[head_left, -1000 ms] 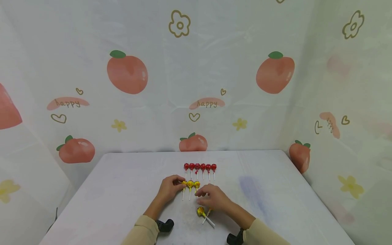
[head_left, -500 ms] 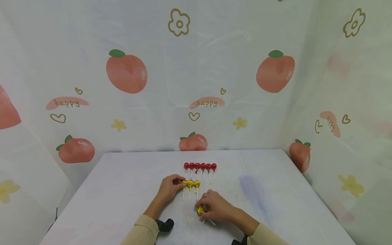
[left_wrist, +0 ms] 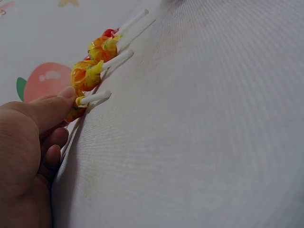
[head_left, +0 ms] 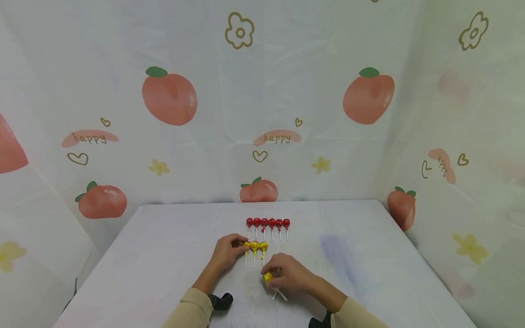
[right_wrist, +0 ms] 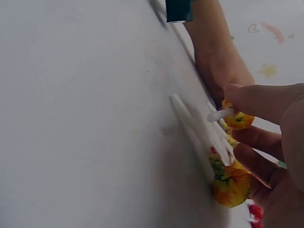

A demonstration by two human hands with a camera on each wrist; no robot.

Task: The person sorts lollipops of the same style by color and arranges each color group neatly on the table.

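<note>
My left hand point(head_left: 227, 253) pinches the wrapped head of the leftmost yellow lollipop point(left_wrist: 76, 113) in a short row on the table. Beside it in that row lie a middle yellow lollipop point(head_left: 255, 246) and a right-hand one point(head_left: 264, 246), sticks toward me. Nearer the front, my right hand point(head_left: 288, 273) holds another yellow lollipop point(right_wrist: 241, 119) between thumb and fingers, its white stick pointing toward the right wrist camera. Below those fingers lies one more yellow lollipop point(right_wrist: 231, 187), its head hidden by the hand in the head view.
A row of several red lollipops point(head_left: 272, 222) lies behind the yellow row, sticks toward me. The white tabletop point(head_left: 172, 246) reaches back to a fruit-printed backdrop point(head_left: 262, 91). A black device point(head_left: 221, 301) sits on the left wrist.
My right hand has moved from the right end of the yellow row toward the front, to the two crossed lollipops, and has taken hold of one. My left hand stays in place.
</note>
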